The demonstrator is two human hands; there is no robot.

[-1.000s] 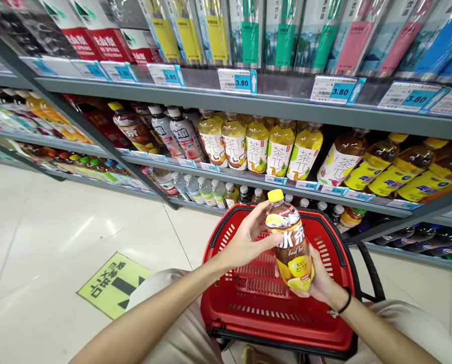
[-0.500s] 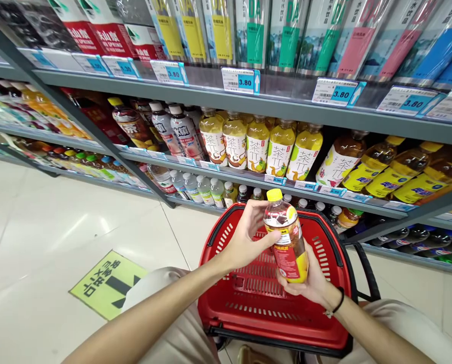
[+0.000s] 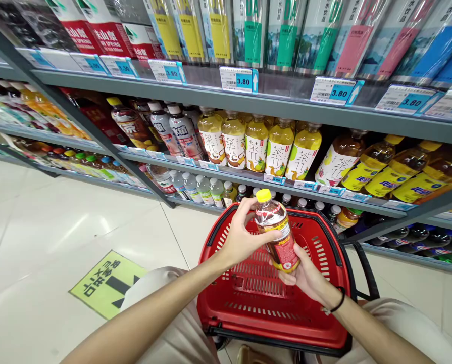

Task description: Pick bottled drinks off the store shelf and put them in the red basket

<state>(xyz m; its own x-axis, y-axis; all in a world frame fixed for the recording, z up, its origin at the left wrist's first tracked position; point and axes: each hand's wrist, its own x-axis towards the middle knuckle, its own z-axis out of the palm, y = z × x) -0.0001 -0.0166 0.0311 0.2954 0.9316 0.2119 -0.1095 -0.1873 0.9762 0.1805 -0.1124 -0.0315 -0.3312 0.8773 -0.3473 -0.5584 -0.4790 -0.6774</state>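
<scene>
Both my hands hold one iced tea bottle [image 3: 277,232] with a yellow cap and brown drink, tilted a little to the left above a red shopping basket [image 3: 326,323]. My left hand [image 3: 241,237] grips its upper part, thumb across the label. My right hand [image 3: 305,275] cups the bottom from below; a dark band sits on that wrist. The label's red back panel with small print faces me. The basket has nothing visible inside.
Grey shelves [image 3: 248,103] run across the view, with blue 3.80 price tags. Rows of yellow tea bottles [image 3: 256,144] stand on the middle shelf, with smaller bottles below. A green floor sticker [image 3: 108,283] with an arrow lies on the pale tiles at left.
The bottle has been turned in my hands from its yellow lemon front to its red back panel. It has shifted slightly up and left.
</scene>
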